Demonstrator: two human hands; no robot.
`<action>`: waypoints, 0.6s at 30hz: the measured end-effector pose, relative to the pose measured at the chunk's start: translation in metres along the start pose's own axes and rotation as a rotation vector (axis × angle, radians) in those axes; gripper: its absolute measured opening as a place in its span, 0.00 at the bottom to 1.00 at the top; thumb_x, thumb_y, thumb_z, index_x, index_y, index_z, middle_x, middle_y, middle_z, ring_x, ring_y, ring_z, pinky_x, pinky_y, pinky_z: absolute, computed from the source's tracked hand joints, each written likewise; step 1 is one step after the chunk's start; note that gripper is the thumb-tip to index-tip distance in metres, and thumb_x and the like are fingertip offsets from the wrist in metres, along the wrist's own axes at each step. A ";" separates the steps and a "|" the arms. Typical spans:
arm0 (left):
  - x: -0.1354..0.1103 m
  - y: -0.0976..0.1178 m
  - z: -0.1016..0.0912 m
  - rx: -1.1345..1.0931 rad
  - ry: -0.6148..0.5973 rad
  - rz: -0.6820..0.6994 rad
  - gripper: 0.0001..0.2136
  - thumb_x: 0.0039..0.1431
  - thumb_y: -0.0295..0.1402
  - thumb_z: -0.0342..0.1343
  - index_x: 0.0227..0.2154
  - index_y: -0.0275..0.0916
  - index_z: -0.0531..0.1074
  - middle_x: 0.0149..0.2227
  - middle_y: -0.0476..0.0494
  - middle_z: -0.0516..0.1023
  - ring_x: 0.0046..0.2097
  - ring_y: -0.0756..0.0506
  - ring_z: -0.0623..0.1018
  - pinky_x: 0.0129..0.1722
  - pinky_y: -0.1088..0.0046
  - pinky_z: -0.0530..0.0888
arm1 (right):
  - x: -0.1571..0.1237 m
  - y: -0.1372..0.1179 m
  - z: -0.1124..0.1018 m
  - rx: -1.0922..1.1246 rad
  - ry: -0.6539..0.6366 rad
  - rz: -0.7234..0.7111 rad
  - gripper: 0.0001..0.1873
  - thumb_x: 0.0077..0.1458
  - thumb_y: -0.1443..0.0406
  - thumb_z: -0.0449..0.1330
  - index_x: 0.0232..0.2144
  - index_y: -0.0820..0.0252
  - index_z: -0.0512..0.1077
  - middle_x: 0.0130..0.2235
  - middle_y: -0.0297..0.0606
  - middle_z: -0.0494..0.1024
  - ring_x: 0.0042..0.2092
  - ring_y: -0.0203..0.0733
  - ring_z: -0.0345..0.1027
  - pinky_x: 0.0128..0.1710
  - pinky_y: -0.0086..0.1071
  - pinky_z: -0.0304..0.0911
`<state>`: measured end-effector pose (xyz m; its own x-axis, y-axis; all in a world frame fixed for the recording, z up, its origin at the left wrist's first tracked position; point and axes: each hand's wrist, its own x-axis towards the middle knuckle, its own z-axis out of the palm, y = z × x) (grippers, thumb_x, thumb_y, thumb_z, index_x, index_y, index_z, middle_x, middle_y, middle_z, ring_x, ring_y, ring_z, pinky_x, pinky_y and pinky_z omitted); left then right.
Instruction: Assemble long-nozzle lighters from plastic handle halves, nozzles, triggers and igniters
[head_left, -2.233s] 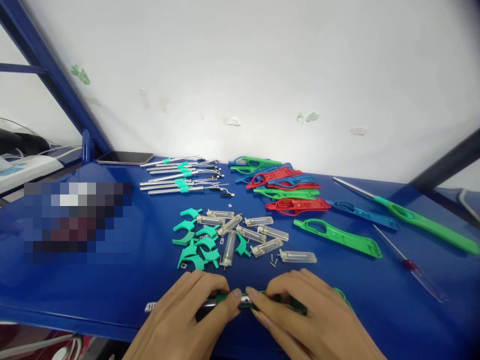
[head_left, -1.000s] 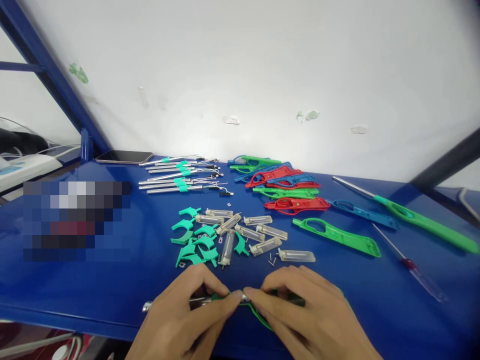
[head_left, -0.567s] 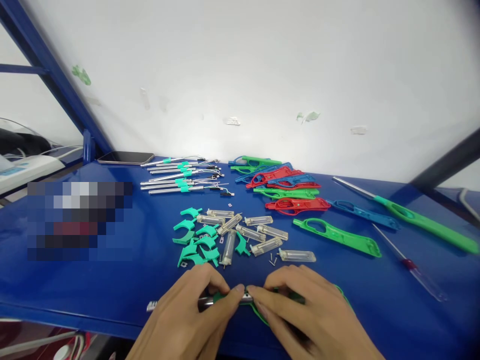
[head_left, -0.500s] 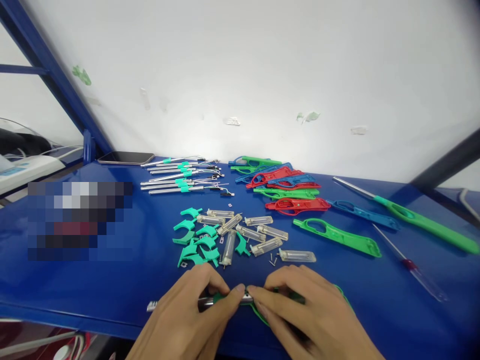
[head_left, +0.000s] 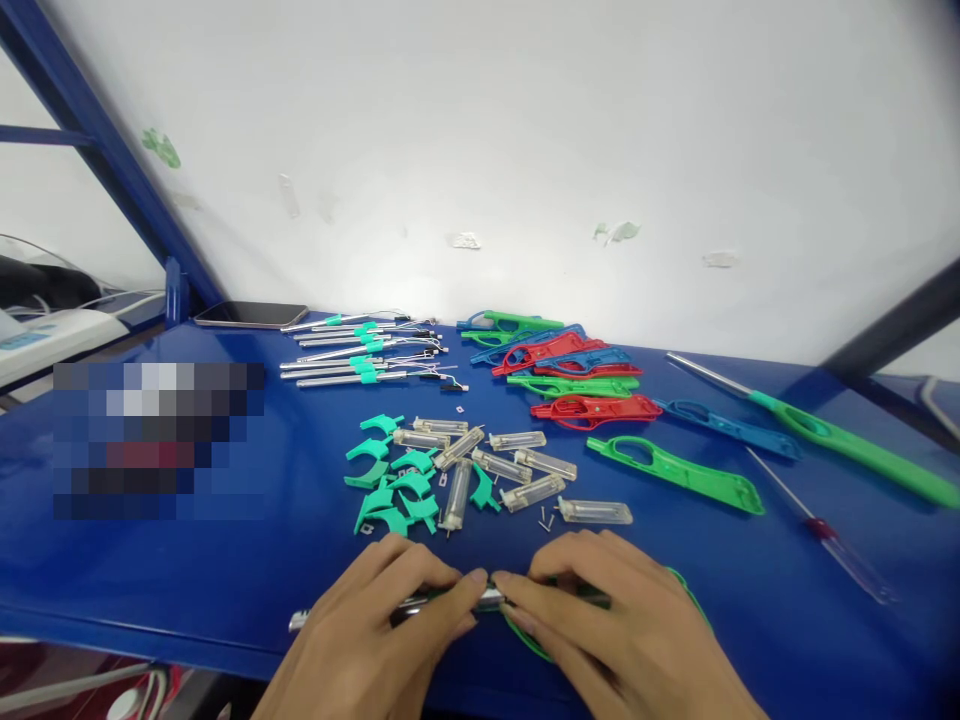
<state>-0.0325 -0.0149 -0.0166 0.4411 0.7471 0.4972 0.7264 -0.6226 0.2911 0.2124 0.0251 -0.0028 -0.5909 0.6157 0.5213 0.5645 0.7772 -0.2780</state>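
Both my hands work at the near edge of the blue table (head_left: pixel 225 560). My left hand (head_left: pixel 375 640) pinches a metal tube (head_left: pixel 491 599), whose tip pokes out at its left. My right hand (head_left: pixel 622 630) is closed on a green plastic lighter shell (head_left: pixel 694 600) that the tube runs into; my fingers hide most of it. Thumb and forefinger tips of the two hands meet over the tube. Just beyond my fingers lie teal trigger pieces (head_left: pixel 390 485), clear fuel tanks (head_left: pixel 525 470) and small screws (head_left: pixel 546 517).
Further back lie metal tube assemblies (head_left: pixel 360 355) and a pile of red, blue and green shells (head_left: pixel 559 370). A green shell (head_left: pixel 675 475), a finished green lighter (head_left: pixel 825 435) and a screwdriver (head_left: pixel 825 530) are on the right. A phone (head_left: pixel 251 315) rests by the wall.
My hands stay in place. The left hand has shifted slightly along the tube, and the tube's tip shows a little further left than half a second ago.
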 end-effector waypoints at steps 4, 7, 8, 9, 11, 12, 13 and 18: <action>-0.002 0.002 0.001 -0.052 0.030 -0.027 0.12 0.78 0.25 0.52 0.56 0.43 0.75 0.44 0.50 0.83 0.42 0.49 0.81 0.50 0.72 0.80 | 0.001 0.001 -0.001 0.000 -0.004 -0.009 0.18 0.78 0.66 0.51 0.42 0.49 0.81 0.31 0.28 0.79 0.28 0.33 0.72 0.29 0.27 0.64; -0.001 0.004 0.001 -0.090 0.022 -0.034 0.10 0.77 0.25 0.52 0.52 0.44 0.76 0.44 0.51 0.83 0.42 0.49 0.82 0.49 0.73 0.80 | 0.001 0.000 -0.002 0.007 -0.013 -0.004 0.17 0.76 0.68 0.53 0.42 0.49 0.82 0.33 0.29 0.81 0.29 0.33 0.74 0.30 0.26 0.65; -0.001 0.004 0.000 -0.097 0.017 -0.041 0.11 0.77 0.25 0.52 0.52 0.44 0.76 0.43 0.51 0.83 0.41 0.49 0.81 0.47 0.74 0.80 | 0.001 -0.001 -0.003 0.009 -0.017 -0.003 0.17 0.76 0.68 0.53 0.42 0.49 0.82 0.33 0.29 0.81 0.29 0.33 0.74 0.30 0.26 0.66; -0.001 0.004 0.001 -0.104 0.010 -0.052 0.11 0.77 0.24 0.52 0.52 0.44 0.76 0.43 0.50 0.82 0.41 0.49 0.81 0.45 0.74 0.80 | 0.001 -0.001 -0.003 0.013 -0.022 -0.004 0.17 0.75 0.69 0.53 0.43 0.49 0.82 0.33 0.29 0.82 0.30 0.32 0.75 0.30 0.26 0.66; -0.001 0.005 0.001 -0.111 0.000 -0.073 0.11 0.76 0.23 0.51 0.51 0.44 0.76 0.43 0.49 0.81 0.40 0.49 0.80 0.42 0.74 0.80 | 0.001 -0.001 -0.004 0.020 -0.028 -0.008 0.17 0.75 0.69 0.53 0.43 0.49 0.82 0.33 0.30 0.82 0.29 0.32 0.75 0.30 0.25 0.67; -0.001 0.005 0.001 -0.112 -0.002 -0.074 0.11 0.76 0.23 0.51 0.49 0.43 0.76 0.43 0.48 0.80 0.40 0.49 0.80 0.42 0.74 0.80 | 0.001 0.000 -0.004 0.024 -0.029 -0.010 0.18 0.75 0.69 0.53 0.44 0.49 0.82 0.33 0.30 0.82 0.29 0.32 0.75 0.31 0.25 0.67; -0.001 0.005 0.001 -0.110 -0.007 -0.073 0.10 0.76 0.23 0.51 0.48 0.42 0.76 0.43 0.48 0.80 0.40 0.49 0.80 0.42 0.74 0.80 | 0.002 0.000 -0.004 0.030 -0.028 -0.012 0.17 0.76 0.68 0.53 0.44 0.49 0.82 0.33 0.30 0.83 0.29 0.32 0.76 0.31 0.25 0.67; -0.004 0.002 0.000 -0.082 -0.020 -0.059 0.13 0.75 0.21 0.50 0.51 0.43 0.76 0.45 0.46 0.79 0.41 0.49 0.80 0.41 0.74 0.80 | 0.003 0.001 -0.004 0.046 -0.034 -0.005 0.16 0.76 0.67 0.54 0.45 0.49 0.82 0.35 0.29 0.83 0.30 0.32 0.76 0.32 0.24 0.68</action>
<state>-0.0326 -0.0191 -0.0184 0.4097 0.7870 0.4613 0.7063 -0.5937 0.3856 0.2132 0.0269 0.0015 -0.6135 0.6153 0.4949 0.5351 0.7849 -0.3125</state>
